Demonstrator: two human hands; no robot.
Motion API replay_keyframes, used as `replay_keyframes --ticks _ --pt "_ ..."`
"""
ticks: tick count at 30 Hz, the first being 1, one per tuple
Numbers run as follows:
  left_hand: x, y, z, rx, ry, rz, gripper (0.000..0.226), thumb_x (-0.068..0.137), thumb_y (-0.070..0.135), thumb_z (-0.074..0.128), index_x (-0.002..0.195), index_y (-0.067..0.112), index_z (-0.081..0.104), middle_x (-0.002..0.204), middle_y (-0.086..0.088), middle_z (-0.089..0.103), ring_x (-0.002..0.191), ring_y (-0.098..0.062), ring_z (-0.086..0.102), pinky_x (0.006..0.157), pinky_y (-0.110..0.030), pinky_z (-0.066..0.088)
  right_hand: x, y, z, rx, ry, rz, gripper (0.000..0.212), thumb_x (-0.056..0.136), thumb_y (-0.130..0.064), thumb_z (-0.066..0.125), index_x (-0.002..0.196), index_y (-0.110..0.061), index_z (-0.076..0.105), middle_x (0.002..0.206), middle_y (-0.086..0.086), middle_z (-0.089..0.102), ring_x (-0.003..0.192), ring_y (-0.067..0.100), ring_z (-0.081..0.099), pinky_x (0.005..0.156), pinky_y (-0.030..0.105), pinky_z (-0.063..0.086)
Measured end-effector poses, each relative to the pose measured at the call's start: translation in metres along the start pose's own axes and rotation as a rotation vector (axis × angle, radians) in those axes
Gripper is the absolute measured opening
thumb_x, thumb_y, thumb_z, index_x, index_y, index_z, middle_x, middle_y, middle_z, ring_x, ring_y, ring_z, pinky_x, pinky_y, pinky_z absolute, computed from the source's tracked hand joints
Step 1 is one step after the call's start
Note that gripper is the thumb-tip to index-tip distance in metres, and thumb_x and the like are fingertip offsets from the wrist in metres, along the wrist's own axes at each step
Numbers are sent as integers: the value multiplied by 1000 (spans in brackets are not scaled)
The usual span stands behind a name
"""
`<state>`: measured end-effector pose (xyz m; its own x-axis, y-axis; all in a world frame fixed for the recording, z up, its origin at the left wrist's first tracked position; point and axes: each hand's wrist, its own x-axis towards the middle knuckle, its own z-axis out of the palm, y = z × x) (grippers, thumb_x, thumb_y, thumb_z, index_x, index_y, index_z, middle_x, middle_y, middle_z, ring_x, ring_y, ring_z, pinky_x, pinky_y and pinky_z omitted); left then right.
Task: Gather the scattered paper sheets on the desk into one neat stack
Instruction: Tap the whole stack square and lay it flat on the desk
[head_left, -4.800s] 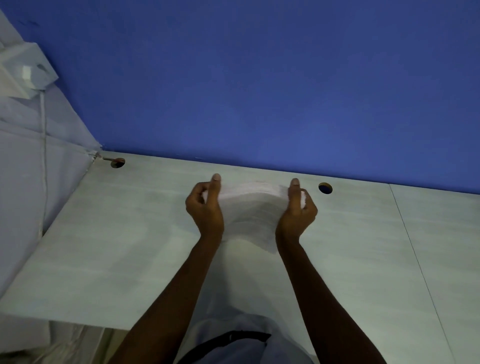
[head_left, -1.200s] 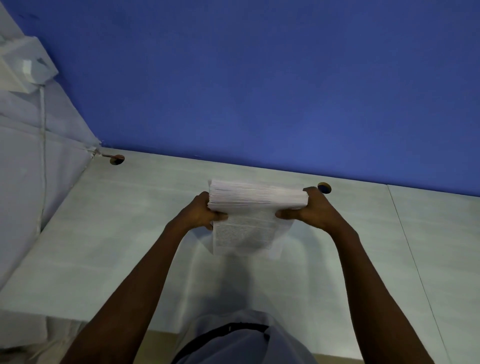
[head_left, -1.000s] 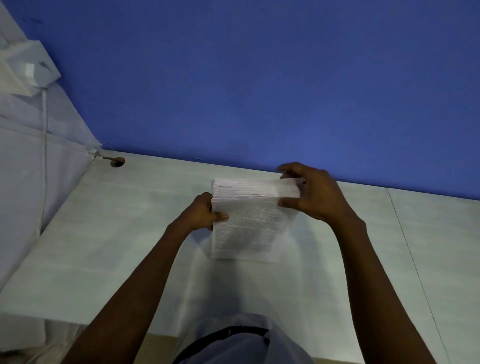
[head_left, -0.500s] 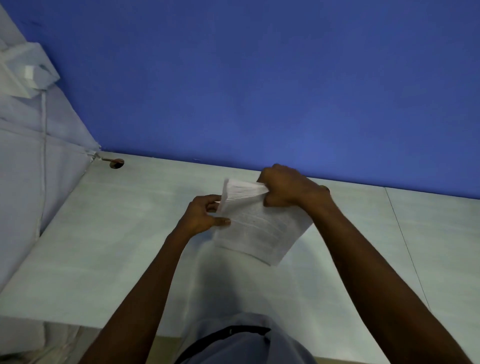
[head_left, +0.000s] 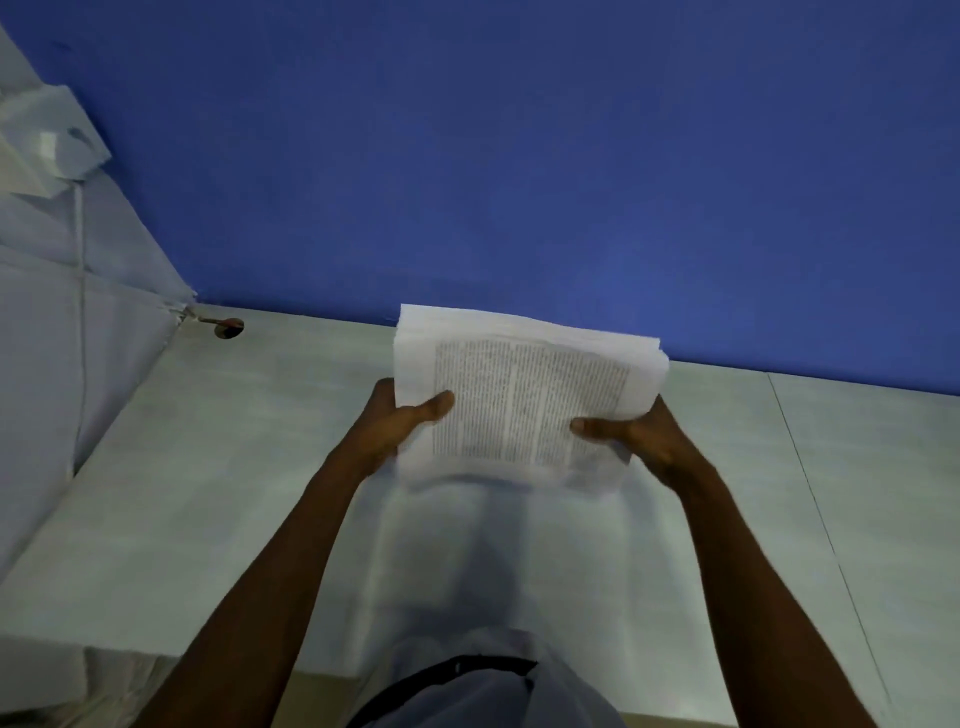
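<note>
1. The stack (head_left: 524, 395) of paper sheets is held up above the desk (head_left: 208, 493), in front of the person, with its printed top page facing the camera.
2. The left hand (head_left: 395, 423) grips the stack's left edge: the thumb lies across the top page, and the fingers are hidden behind the paper.
3. The right hand (head_left: 639, 431) grips the lower right edge the same way, thumb on the printed page and fingers out of sight beneath.
4. The top page carries dense text in two columns; it is too blurred to read.
5. The stack's far end rises in front of the blue wall (head_left: 519, 156), and its sheet edges fan slightly at the upper right corner, so they are not quite flush there.
6. The near edge of the stack is blurred; whether it touches the desk cannot be told.
7. A shadow of the stack and arms falls on the desk below the hands.
8. The desk is pale, with a seam (head_left: 815, 493) running along its right side.
9. A round hole (head_left: 228, 328) sits near the desk's far left corner, well apart from the stack.
10. A pale partition (head_left: 52, 338) stands on the left of the desk, with a thin cord (head_left: 80, 312) running down it.
11. A white box (head_left: 47, 145) is fixed at the upper left, above the cord.
12. The person's light shirt (head_left: 493, 686) shows at the bottom edge, between the forearms.
</note>
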<state>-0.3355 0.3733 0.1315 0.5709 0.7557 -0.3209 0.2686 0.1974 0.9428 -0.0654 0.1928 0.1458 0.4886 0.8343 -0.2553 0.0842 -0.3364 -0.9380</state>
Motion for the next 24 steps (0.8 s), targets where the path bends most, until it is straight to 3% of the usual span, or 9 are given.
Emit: replay_keyframes --ticks 5,8,9,12,14,15,17,20,24 --pt "0 -13 12 107 196 90 49 80 29 82 124 18 62 119 2 65 104 -18 65 89 -44 55 -10 26 24 112 131 -108 64 73 -7 90 119 -44 62 117 -5 73 105 12 72 83 35 63" --pt "-1 -55 3 119 153 -112 64 60 21 97 115 13 67 112 -3 71 97 -20 69 77 -45 62 -24 60 27 34 159 11 60 63 -14 98 112 -33 70 112 -1 75 103 15 73 79 31 64" --pt "-4 -69 6 99 146 -186 54 60 13 97 107 16 71 104 -4 74 91 -20 71 73 -46 62 -29 72 29 16 151 40 55 61 -9 99 108 -25 73 106 0 77 100 17 74 76 28 63" --pt "-5 -93 11 348 481 -214 15 87 2 69 82 9 81 80 3 77 72 -4 73 70 -34 61 -38 99 35 -52 128 152 28 76 11 82 95 -10 78 93 5 79 94 29 75 76 29 60" --pt "-5 -101 9 350 153 -99 37 79 16 70 112 -2 70 97 7 73 69 10 68 66 -13 55 -31 106 36 -163 194 274 32 84 23 51 79 -2 71 82 11 72 81 33 70 70 24 52" --pt "-10 -98 5 371 -35 -101 40 74 19 71 113 11 74 100 6 68 68 12 65 65 -9 51 -27 106 34 -200 250 297 33 84 22 45 74 -2 67 79 14 69 77 34 68 67 25 50" --pt "-3 -96 -11 378 -36 -99 16 66 24 73 80 25 80 87 6 69 79 -1 67 69 -25 50 -18 114 23 -230 221 141 15 82 8 70 88 -5 74 92 16 75 91 33 72 75 38 59" --pt "12 -85 -17 377 -50 2 55 56 27 79 106 5 71 100 -10 73 93 -22 71 77 -42 60 -22 105 4 -178 131 -18 37 75 -4 87 110 -13 77 106 6 78 101 16 75 83 37 62" --pt "18 -68 -15 327 -93 28 48 66 7 90 111 16 73 98 5 76 91 -8 70 79 -26 56 -18 89 9 -77 74 -51 45 71 2 91 110 -15 77 103 -5 79 95 3 74 74 16 58"
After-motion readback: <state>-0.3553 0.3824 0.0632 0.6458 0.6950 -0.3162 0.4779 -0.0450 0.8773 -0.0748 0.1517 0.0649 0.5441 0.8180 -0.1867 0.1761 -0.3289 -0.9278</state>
